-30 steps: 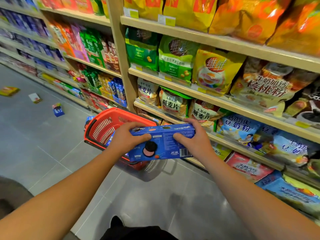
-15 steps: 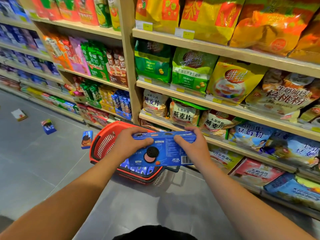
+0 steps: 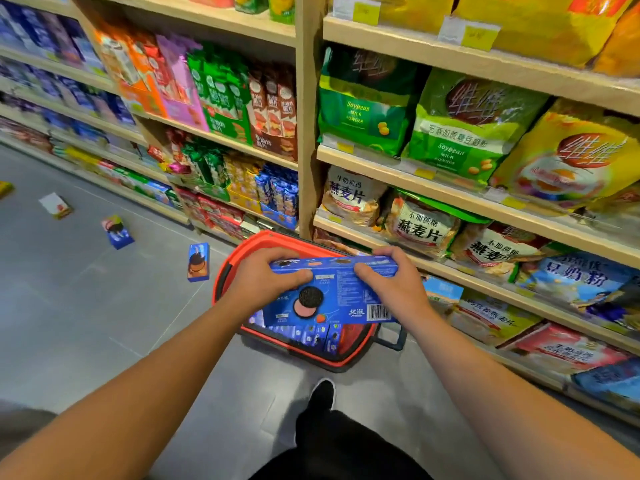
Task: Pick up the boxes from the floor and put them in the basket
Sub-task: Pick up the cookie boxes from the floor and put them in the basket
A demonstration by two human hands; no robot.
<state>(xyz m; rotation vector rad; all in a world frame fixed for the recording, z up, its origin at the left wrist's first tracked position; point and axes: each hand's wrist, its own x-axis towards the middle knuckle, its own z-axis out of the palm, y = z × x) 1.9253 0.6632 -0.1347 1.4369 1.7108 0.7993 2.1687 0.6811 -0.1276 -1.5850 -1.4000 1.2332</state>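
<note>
Here the left hand (image 3: 258, 282) and right hand (image 3: 391, 284) each clamp an end of one blue cookie box (image 3: 332, 296), its long axis running left-right across mid-frame, directly above the red basket (image 3: 242, 247), where more blue boxes show. Four boxes lie on the floor (image 3: 86, 306) at left; the nearest (image 3: 198, 262) is closer to the left hand.
</note>
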